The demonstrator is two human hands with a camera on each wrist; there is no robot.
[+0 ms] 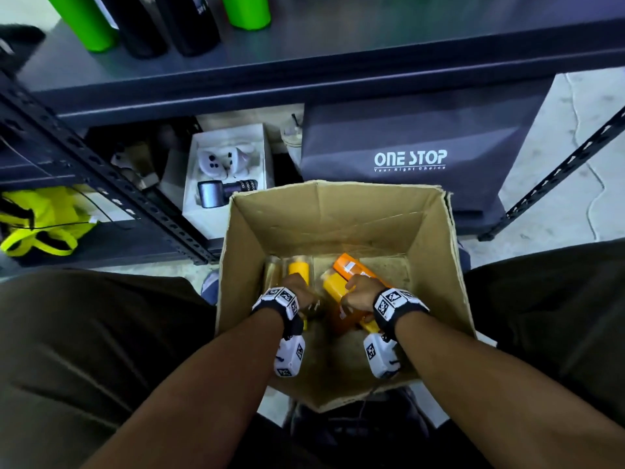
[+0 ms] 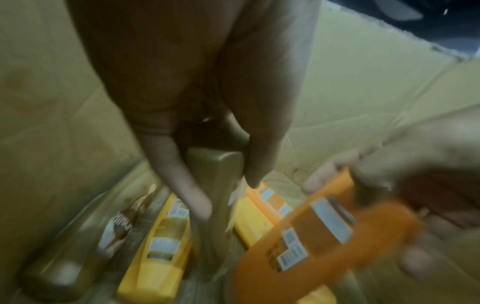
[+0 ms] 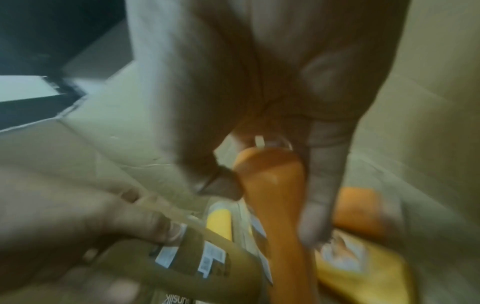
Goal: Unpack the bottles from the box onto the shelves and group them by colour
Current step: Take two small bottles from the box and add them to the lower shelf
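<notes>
Both forearms reach down into the cardboard box (image 1: 436,252), which stands on the pale concrete floor (image 1: 554,157) in front of a dark metal shelf (image 1: 338,59). Beyond the box, under that shelf, sits a grey bag (image 1: 416,147) printed ONE STOP; on the shelf stand green and black bottles (image 1: 162,25). Inside the box, the left hand (image 1: 299,292) has its fingers (image 2: 189,195) curled round an olive-brown bottle (image 2: 215,185), the right hand (image 1: 362,294) grips an orange bottle (image 3: 275,185), and yellow bottles (image 2: 161,257) lie on the bottom.

Grey "ONE STOP" bag (image 1: 416,154), white tray (image 1: 203,211) of what look like gadgets, yellow bag (image 1: 40,214)
</notes>
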